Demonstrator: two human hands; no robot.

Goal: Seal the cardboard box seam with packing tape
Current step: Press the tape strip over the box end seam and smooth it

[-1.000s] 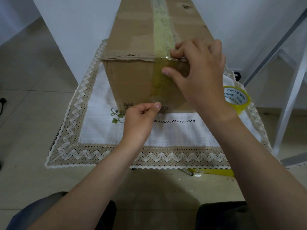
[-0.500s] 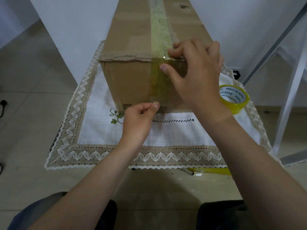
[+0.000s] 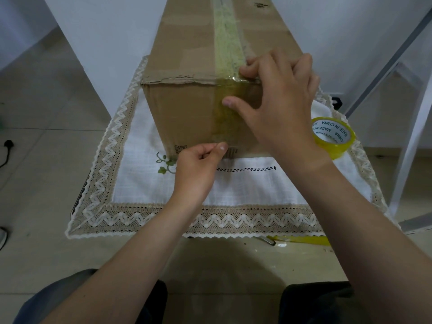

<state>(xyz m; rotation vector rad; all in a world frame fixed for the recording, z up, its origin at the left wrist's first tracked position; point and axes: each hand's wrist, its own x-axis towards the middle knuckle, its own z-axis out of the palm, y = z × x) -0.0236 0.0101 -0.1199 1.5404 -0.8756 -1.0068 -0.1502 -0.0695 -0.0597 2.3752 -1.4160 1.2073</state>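
Head camera is showing the cardboard box (image 3: 187, 108) sitting on a white lace-edged cloth (image 3: 233, 185) that is covering the worktop (image 3: 75, 206), its short end facing the person. A yellowish tape strip (image 3: 228, 43) is running along the top seam and bending over the near edge onto the front face. The right hand (image 3: 280, 106) is reaching in from the right and straddling that top edge: its bent fingers are resting on the tape at the corner while its thumb is pressing flat on the strip on the front face, so its grip is holding nothing, only pressing. The left hand (image 3: 198, 167) is sitting low at the foot of the box, fingers curled in, thumb tip touching the lower end of the strip; whether its grip is pinching the tape cannot be told. A tape roll (image 3: 334, 136) is lying on the cloth just right of the box, partly behind the right wrist. Beyond the cloth's near edge a yellow object with a metal end (image 3: 301, 239) is lying on the pale tiled floor (image 3: 46, 160). A white wall (image 3: 105, 43) is standing behind the box, a white metal frame (image 3: 411, 136) is leaning at the right, and a dark cable (image 3: 8, 146) is lying at the far left.
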